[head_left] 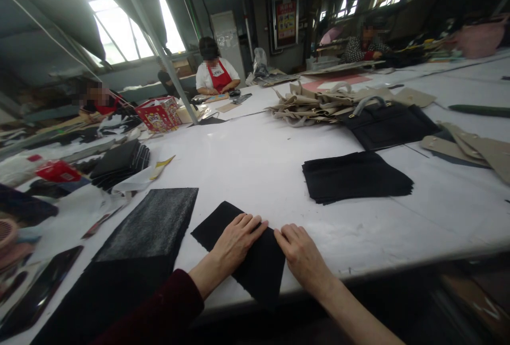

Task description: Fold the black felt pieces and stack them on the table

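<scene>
A piece of black fabric point(258, 270) lies at a slant on the white table near its front edge, its lower corner reaching the edge. My left hand point(235, 241) rests on top of it, fingers together and bent at the upper edge, thumb beside them. At the upper right corner of the fabric, my right hand point(300, 255) pinches the edge between thumb and bent fingers. To the left lies a larger black sheet point(147, 228) with a greyish, rough-looking upper part. A stack of black fabric pieces point(354, 178) sits to the right.
Behind that stack lie a black bag piece with a handle point(392, 124) and a pile of beige bag pieces point(314, 103). A phone point(43, 286) and folded black pieces point(121, 162) are at left, near a red patterned box point(159, 114). Several people work farther back.
</scene>
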### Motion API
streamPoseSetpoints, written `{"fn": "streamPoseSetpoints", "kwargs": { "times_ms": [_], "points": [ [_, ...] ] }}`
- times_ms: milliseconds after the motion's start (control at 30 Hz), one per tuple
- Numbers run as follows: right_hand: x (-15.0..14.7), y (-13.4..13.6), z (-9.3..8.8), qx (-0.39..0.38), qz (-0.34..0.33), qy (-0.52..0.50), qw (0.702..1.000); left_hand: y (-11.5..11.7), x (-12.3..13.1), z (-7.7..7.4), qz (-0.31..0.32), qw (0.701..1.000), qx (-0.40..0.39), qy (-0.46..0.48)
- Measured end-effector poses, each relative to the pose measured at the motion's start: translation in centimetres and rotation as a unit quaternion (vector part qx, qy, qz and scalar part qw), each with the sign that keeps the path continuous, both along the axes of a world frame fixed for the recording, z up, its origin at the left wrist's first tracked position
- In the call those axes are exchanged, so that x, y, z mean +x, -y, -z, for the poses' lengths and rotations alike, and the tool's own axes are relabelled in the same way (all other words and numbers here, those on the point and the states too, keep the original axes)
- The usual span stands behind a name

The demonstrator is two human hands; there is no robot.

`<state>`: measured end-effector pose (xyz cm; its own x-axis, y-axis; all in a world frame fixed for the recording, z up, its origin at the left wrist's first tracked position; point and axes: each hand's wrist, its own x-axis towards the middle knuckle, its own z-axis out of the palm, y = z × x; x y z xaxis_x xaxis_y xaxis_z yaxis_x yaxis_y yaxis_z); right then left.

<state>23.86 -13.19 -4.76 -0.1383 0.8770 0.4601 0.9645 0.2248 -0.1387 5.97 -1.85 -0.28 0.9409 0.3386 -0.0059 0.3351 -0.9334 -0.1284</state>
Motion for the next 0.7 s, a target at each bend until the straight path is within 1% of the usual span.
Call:
{"fn": "streamPoseSetpoints", "kwargs": {
  "times_ms": [167, 433, 567, 700],
  "points": [
    [0.01, 0.33, -0.08, 0.008, 0.005, 0.009, 1.0, 0.2, 0.23, 0.14, -0.003, 1.0, -0.026, -0.011],
    [0.04, 0.83, -0.02, 0.008, 0.015, -0.007, 1.0, 0.53, 0.24, 0.5, -0.006, 1.0, -0.009, -0.013],
    [0.02, 0.85, 0.05, 0.006, 0.02, -0.02, 1.0, 0.46, 0.17, 0.62, -0.003, 1.0, -0.017, -0.006],
    [-0.02, 0.87, 0.04, 0.002, 0.023, -0.01, 1.0, 0.35, 0.11, 0.68, 0.001, 1.0, -0.026, 0.0]
  ]
}}
